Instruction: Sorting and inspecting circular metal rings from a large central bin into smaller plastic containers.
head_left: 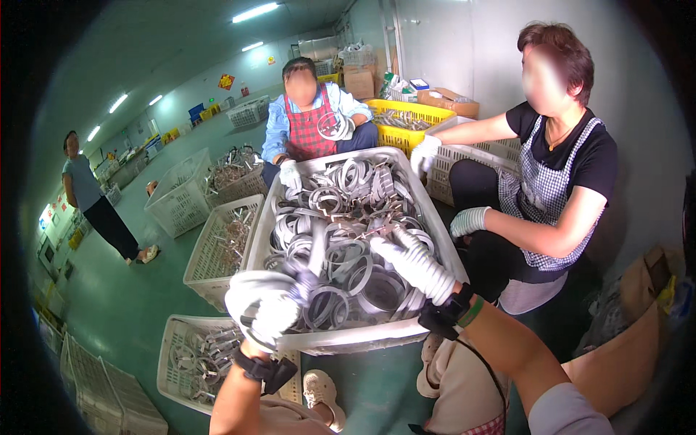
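Observation:
My left hand (274, 317), in a white glove, is closed around a bundle of pale metal rings (243, 288) at the near left corner of a large white bin (428, 185); glare and motion blur hide part of its fingers. My right hand (417, 267), gloved in ribbed white, reaches over the right side of the bin with its fingers stretched out. Its fingertips are close to thin, coppery metal strips (373, 230) lying on the pile. Grey metal rings (380, 290) of several sizes fill the bin, loosely heaped.
A co-worker in a red checked apron (312, 130) crouches across the bin, holding rings. Another, in a checked apron (540, 196), sits at the right. White crates (221, 254) of metal parts line the left side; a yellow crate (431, 114) stands behind. Someone stands far left (90, 185).

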A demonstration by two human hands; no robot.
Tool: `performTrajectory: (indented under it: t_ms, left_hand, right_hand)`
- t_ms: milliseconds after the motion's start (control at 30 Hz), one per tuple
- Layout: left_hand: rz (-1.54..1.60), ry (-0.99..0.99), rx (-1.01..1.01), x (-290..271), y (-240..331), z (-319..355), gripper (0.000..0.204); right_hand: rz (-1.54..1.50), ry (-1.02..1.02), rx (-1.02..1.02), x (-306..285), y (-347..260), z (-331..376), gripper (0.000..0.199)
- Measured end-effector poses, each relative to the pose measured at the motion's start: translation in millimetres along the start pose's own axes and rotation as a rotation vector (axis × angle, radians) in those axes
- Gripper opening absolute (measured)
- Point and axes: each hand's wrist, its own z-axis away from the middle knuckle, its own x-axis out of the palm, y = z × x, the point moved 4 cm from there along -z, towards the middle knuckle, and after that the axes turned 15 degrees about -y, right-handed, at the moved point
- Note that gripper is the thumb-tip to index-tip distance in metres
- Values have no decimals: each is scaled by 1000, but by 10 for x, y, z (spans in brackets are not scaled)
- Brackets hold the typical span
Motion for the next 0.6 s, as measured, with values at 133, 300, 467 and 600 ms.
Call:
performTrajectory:
  t_ms: [133, 300, 467, 600]
  left_hand:
    - [1125, 6, 115, -163, 34, -116, 16]
    - [1287, -12, 151, -201, 80, -123, 18]
    - [1224, -62, 94, -199, 246, -117, 14]
    - [1027, -64, 73, -234, 328, -47, 15]
  right_hand:
    - [676, -96, -44, 58, -338, 113, 23]
    - [909, -185, -252, 41, -271, 219, 26]
    - [999, -202, -317, 22, -354, 279, 27]
    - [937, -221, -237, 4, -321, 285, 27]
